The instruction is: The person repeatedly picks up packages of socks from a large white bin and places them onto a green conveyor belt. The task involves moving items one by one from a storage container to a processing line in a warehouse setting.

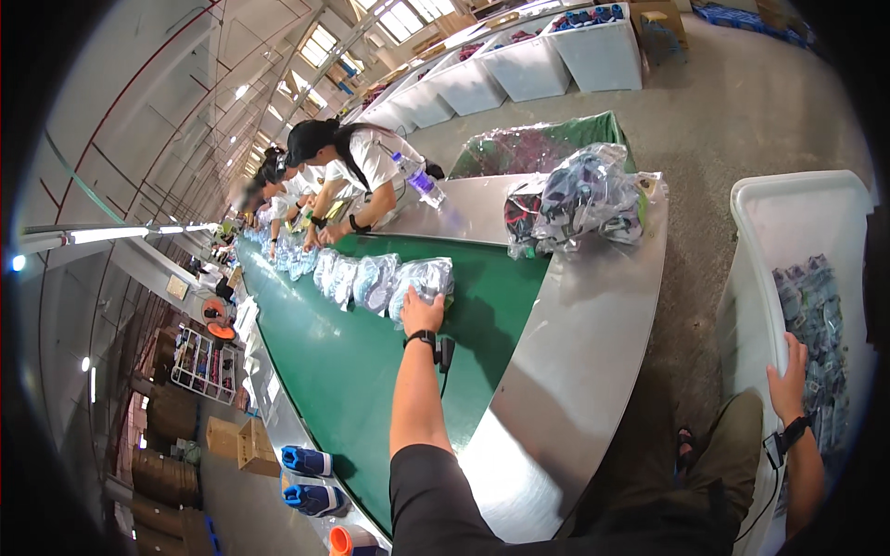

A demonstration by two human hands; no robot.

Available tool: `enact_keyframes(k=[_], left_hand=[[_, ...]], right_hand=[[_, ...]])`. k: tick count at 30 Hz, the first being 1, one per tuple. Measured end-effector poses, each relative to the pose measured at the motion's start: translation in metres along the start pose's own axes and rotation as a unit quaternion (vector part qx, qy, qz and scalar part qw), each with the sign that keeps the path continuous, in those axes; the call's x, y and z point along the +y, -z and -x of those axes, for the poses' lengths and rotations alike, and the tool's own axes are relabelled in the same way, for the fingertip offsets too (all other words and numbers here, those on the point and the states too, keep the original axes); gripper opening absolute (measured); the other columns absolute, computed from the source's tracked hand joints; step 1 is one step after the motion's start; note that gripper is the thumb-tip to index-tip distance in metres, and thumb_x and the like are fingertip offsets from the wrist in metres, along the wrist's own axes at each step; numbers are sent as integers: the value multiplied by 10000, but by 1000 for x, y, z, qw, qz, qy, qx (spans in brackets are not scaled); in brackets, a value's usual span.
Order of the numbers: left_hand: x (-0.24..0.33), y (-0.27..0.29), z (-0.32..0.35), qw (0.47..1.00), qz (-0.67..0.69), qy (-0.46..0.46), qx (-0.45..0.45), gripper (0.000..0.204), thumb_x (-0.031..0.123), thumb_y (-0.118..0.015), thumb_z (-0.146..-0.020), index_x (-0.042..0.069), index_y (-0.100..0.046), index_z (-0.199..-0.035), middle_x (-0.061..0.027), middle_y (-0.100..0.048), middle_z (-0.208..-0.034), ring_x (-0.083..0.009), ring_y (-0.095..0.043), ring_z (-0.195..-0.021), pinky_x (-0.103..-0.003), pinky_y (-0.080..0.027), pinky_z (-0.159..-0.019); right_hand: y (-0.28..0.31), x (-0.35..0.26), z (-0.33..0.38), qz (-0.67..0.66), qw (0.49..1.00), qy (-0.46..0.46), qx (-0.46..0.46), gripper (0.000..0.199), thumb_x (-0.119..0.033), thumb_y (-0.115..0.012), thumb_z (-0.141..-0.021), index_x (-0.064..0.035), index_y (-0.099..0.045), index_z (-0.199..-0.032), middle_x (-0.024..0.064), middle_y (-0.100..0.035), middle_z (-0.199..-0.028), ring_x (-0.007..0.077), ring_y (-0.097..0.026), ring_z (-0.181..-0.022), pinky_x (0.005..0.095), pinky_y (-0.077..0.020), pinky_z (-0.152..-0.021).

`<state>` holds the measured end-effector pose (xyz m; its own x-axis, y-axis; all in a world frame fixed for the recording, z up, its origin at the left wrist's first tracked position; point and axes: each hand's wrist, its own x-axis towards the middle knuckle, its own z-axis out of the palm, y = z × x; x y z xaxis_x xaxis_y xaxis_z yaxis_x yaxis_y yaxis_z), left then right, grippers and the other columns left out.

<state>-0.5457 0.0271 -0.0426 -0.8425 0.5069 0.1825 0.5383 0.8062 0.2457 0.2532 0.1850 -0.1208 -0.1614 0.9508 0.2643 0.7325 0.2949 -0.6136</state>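
In the middle of the green conveyor belt [389, 380], my left hand [424, 310] grips the near end of a clear plastic bag [428, 276] with pale, greyish contents, probably a shoe. More bagged pieces [341, 278] lie in a row just beyond it, along the belt. Off to the right, my right hand [789, 378] is at the near edge of a white bin [753, 278], its fingers and thumb around the rim. Inside that bin lie several clear-wrapped dark grey pieces [816, 315], partly hidden by my right arm.
A metal ledge [593, 343] borders the belt, with a pile of bagged shoes [589, 199] and a bottle [419, 181] on it. Co-workers [362, 167] lean over the belt's far side. Blue shoes [313, 500] and an orange cup [352, 540] stand at lower left. White bins [528, 69] line the back.
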Motion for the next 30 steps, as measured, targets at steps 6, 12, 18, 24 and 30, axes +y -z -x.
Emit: enact_keyframes(k=[6, 12, 18, 24, 30], left_hand=[[15, -4, 34, 999, -29, -37, 17, 913, 545, -728, -875, 27, -429, -1565, -253, -438, -1567, -482, -413, -1408, -543, -308, -1201], [24, -6, 124, 985, 31, -163, 44, 775, 446, -674, -975, -3, -414, -1549, -300, -376, -1533, -477, -362, -1414, -566, -334, -1179], [2, 17, 186, 642, 709, 244, -161, 644, 457, -487, -1067, 22, -398, -1533, -224, -424, -1562, -364, -496, -1394, -556, -490, -1089], [-5, 37, 203, 537, 791, 276, -99, 761, 677, -498, -1007, 130, -432, -1532, -146, -519, -1506, -357, -544, -1345, -565, -524, -1049], [1, 7, 160, 633, 707, 267, -171, 583, 564, -768, -899, 169, -616, -1300, -82, -689, -1218, -322, -668, -1091, -549, -586, -884]], right_hand=[[1, 0, 1, -16, 1000, -13, -6, 711, 36, -634, -815, -55, -442, -1494, 173, -485, -1345, 388, -513, -1289, 432, -400, -1128], [1, 0, 1, -6, 1000, 22, 8, 709, 32, -639, -818, -57, -448, -1495, 173, -490, -1339, 387, -520, -1279, 431, -413, -1116], [4, 0, 2, -2, 1000, 14, 4, 694, -26, -675, -828, -85, -463, -1487, 175, -494, -1299, 396, -560, -1203, 431, -479, -1027], [3, 0, 2, -8, 1000, 12, 0, 677, -56, -688, -843, -82, -465, -1482, 169, -493, -1281, 392, -562, -1203, 445, -480, -1023], [7, -7, 2, -21, 1000, 3, -3, 665, -62, -686, -844, -88, -472, -1474, 164, -491, -1258, 387, -563, -1185, 447, -482, -1015]])
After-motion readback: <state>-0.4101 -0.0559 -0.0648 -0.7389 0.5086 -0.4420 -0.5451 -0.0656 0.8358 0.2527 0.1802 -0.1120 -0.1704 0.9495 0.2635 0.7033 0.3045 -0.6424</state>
